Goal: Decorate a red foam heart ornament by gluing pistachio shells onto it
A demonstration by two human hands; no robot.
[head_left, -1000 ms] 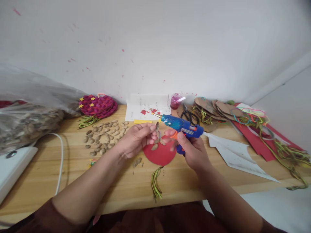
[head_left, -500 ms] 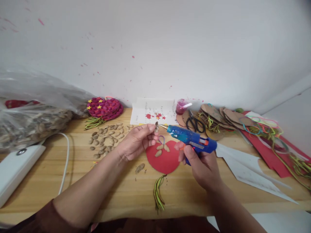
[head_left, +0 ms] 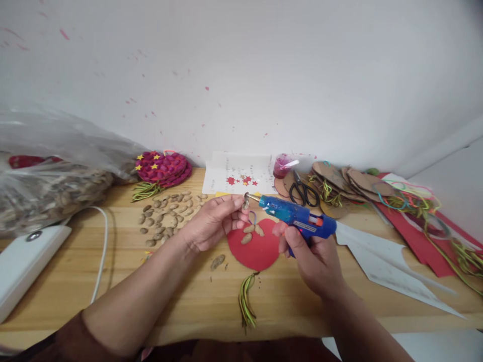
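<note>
My left hand (head_left: 215,221) pinches a small peanut shell (head_left: 245,202) between thumb and fingertips, lifted above the table. My right hand (head_left: 313,254) is wrapped round a blue hot glue gun (head_left: 298,216), whose metal nozzle touches that shell. Below them lies a red paper disc (head_left: 260,249) with two shells (head_left: 253,231) stuck near its top edge and a small loop of cord. A tassel of green and yellow cords (head_left: 245,299) hangs from the disc toward me. One loose shell (head_left: 218,261) rests left of the disc.
Several peanut shells (head_left: 164,213) lie scattered left of centre. A clear bag of shells (head_left: 49,171) and a white box (head_left: 22,261) with a cable stand at left. A finished purple disc (head_left: 162,167), printed paper (head_left: 237,173), scissors (head_left: 302,191), cardboard discs (head_left: 347,181), coloured cords and red paper (head_left: 415,226) line the back and right.
The glue gun's nozzle has closed in on the shell held in my left hand and now touches it. My left hand has dropped slightly.
</note>
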